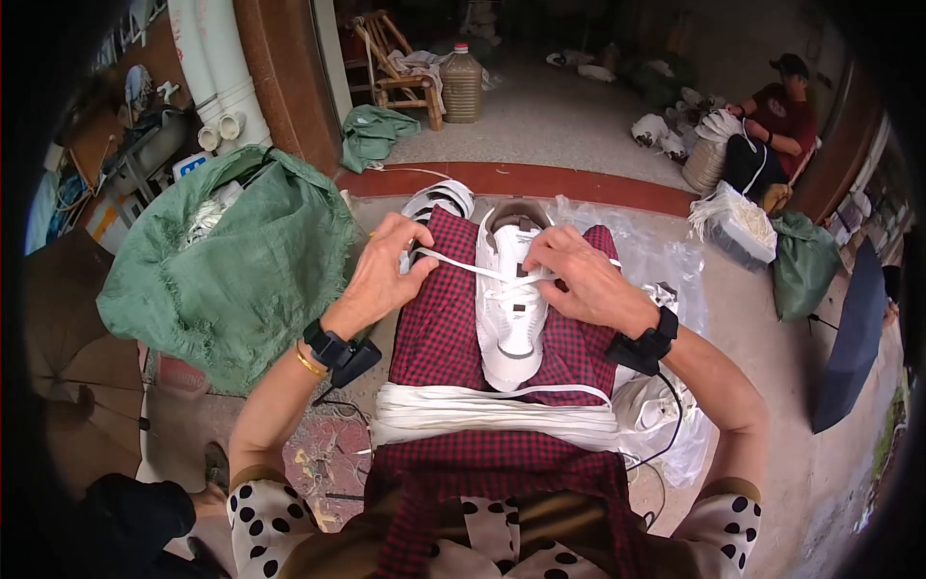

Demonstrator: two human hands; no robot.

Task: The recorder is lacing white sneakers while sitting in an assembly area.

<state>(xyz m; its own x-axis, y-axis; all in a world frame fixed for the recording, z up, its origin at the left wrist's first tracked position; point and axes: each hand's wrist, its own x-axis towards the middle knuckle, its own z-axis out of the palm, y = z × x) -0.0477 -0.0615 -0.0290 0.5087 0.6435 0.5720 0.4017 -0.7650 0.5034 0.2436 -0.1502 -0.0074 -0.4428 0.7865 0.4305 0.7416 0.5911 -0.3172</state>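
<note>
A white sneaker with a dark lining rests on the red-and-black checked cloth over my lap, its toe toward me. From its eyelets a white shoelace runs taut to my left hand, whose thumb and forefinger pinch it. Over the sneaker's upper, my right hand is closed, with lace at its fingertips. A bundle of white laces lies across my lap, and one strand from it passes below the toe.
A large green sack stands at my left. More shoes lie beyond my knees and at my right, by clear plastic sheeting. A seated person holds white laces at the far right. A dark folded umbrella stands nearer right.
</note>
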